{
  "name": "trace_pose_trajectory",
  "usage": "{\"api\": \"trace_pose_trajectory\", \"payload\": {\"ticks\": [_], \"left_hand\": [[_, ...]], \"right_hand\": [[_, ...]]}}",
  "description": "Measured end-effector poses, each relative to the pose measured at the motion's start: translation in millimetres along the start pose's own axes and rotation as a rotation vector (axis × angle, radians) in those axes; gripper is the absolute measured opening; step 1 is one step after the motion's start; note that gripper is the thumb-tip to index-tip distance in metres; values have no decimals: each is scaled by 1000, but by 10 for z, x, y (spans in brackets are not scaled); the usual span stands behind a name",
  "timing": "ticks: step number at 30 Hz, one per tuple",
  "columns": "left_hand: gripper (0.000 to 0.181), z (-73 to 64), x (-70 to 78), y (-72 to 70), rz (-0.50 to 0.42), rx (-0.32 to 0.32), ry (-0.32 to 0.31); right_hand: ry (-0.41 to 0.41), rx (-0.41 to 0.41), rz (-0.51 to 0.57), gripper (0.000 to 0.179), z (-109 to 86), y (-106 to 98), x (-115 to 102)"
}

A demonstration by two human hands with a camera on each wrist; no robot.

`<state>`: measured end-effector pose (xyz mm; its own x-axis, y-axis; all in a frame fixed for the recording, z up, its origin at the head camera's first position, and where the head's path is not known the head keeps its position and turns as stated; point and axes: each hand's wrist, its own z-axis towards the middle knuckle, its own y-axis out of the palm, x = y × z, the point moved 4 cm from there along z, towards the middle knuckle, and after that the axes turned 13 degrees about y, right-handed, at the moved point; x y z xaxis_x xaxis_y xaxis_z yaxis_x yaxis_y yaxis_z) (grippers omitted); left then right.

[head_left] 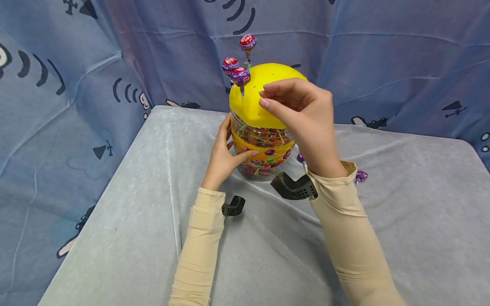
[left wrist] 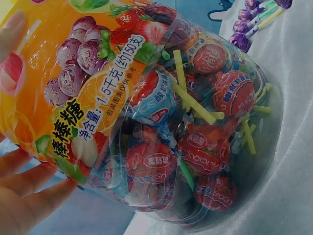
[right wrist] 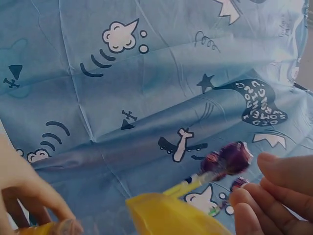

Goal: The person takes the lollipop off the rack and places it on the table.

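Observation:
A clear plastic jar [head_left: 264,151] full of wrapped lollipops stands upright on the table, with an orange fruit-printed label around it. Its domed yellow lid [head_left: 277,76] has small holes. Three purple-and-red lollipops stick up from the lid's left side; one lollipop [head_left: 248,41] is farther back and two [head_left: 240,76] are nearer. My left hand [head_left: 222,159] grips the jar's left side, fingers behind and thumb across the label [left wrist: 93,73]. In front of the lid hovers my right hand [head_left: 311,114], fingers bent loosely and thumb apart from them. Nothing shows between its fingertips in the right wrist view.
Several loose purple lollipops [left wrist: 259,22] lie on the grey cloth-covered table [head_left: 153,221] to the right of the jar, partly hidden by my right arm. Behind the table hangs a blue patterned curtain [head_left: 383,63]. A black wrist mount [head_left: 294,187] sits on each sleeve.

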<state>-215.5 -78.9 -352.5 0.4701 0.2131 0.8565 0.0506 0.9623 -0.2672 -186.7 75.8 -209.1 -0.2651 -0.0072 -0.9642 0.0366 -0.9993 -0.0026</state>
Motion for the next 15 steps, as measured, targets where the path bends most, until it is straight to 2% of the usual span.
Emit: {"api": "trace_pose_trajectory", "payload": {"ticks": [10,15], "left_hand": [[98,-9,4,-2,12,-8,9],[98,-6,4,-10,17,-7,2]], "right_hand": [[-47,-15,-22,18,197,191,-51],[-43,-13,-81,21,235,235,-63]]}}
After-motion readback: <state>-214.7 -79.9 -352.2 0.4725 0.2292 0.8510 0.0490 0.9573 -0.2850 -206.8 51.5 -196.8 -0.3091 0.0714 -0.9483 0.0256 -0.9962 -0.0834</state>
